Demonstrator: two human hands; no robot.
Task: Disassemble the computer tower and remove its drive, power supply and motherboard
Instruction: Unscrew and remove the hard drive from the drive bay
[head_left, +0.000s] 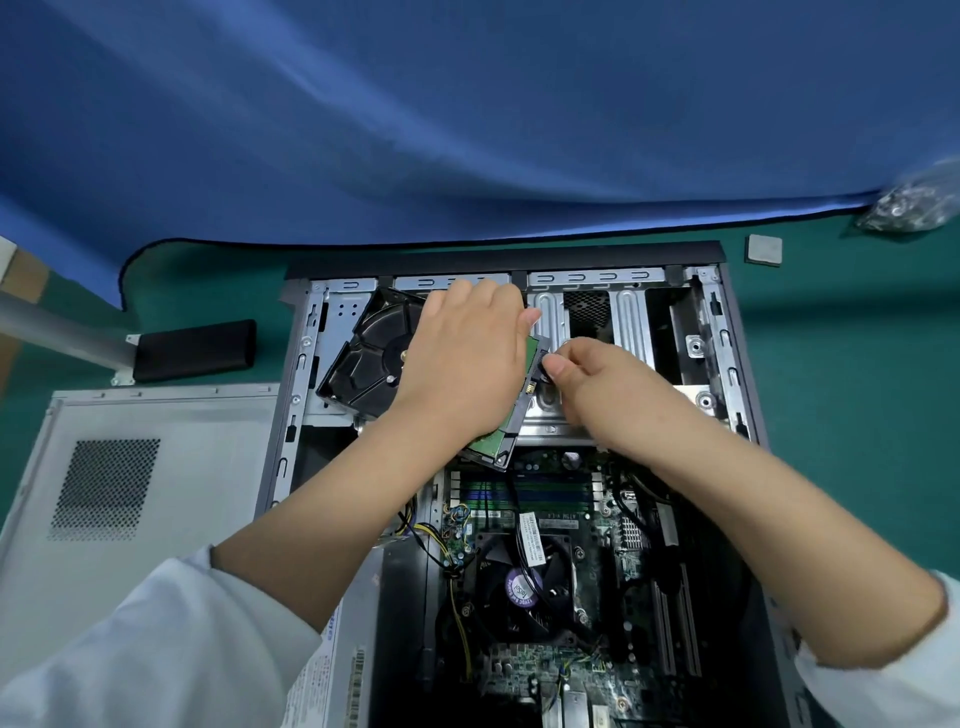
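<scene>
The open computer tower (727, 332) lies on its side on the green mat. A black hard drive (369, 353) sits tilted across the metal drive bay at the tower's far left. My left hand (467, 358) lies over the drive and grips its right part, fingers curled over the far edge. The drive's green circuit-board side shows under the wrist. My right hand (587, 379) pinches a small black cable connector (543, 364) at the drive's right edge. Nearer me, the motherboard (566, 519) with its fan (524, 592) is in the case. The power supply is hidden.
The removed grey side panel (145, 493) lies left of the tower. A black rectangular block (195, 349) sits behind it beside a metal post. A small grey square part (764, 249) and a bag of screws (909, 202) are at the far right. Blue cloth covers the back.
</scene>
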